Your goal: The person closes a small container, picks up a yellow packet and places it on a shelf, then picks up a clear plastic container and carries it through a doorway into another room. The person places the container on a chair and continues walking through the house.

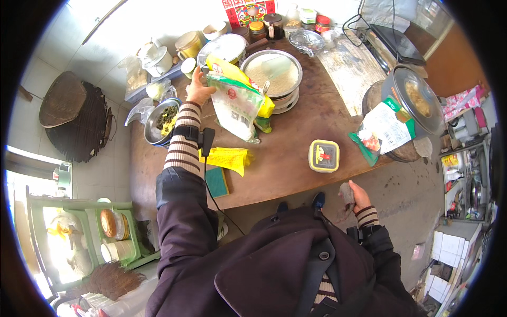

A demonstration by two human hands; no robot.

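Note:
My left hand (200,89) reaches over the wooden table, its fingers closed at the top corner of a clear plastic bag (231,108) with green trim and white contents. The bag leans upright against a yellow bag (232,71), beside a metal basin of pale flour (272,74). Beyond the table's front edge, low at my right side, my right hand (360,196) grips a crumpled grey rag (346,195). A metal bowl with dark and yellow food (153,126) sits left of my left wrist. Below that wrist lie a flat yellow packet (227,158) and a green sponge pad (216,182).
A square lidded container (324,156) stands near the front edge. At the right, a white-and-green food bag (385,129) rests by a large lidded pot (417,95). Jars (257,30) and a teapot (155,58) line the wall. A green shelf (134,232) stands at left.

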